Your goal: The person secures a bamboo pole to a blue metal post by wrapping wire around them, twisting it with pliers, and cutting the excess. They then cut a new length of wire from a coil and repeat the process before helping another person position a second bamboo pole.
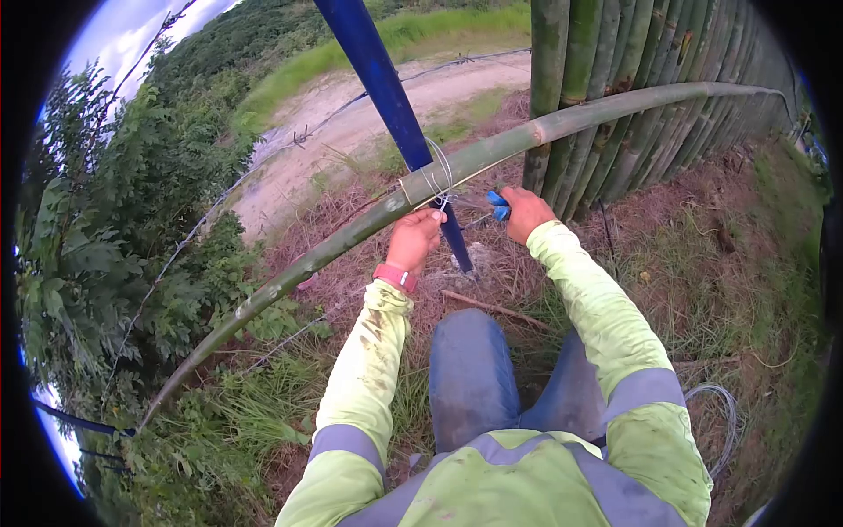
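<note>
A long green bamboo pole (325, 249) crosses in front of a blue post (373, 75). Thin wire (442, 176) loops around both where they meet, with twisted ends just below the pole. My left hand (415, 239) is closed at those wire ends, its fingertips pinched just under the pole. To the right, my right hand (527, 213) is wrapped round the blue handles of a tool (499, 205), whose head points toward the wire. The tool's tip is too blurred to make out.
Upright bamboo poles (606, 97) form a fence at the right. Barbed wire (189, 237) runs along the left, near leafy bushes (114, 202). A coil of wire (724, 422) lies on the grass at lower right. A stick (496, 307) lies before my knees.
</note>
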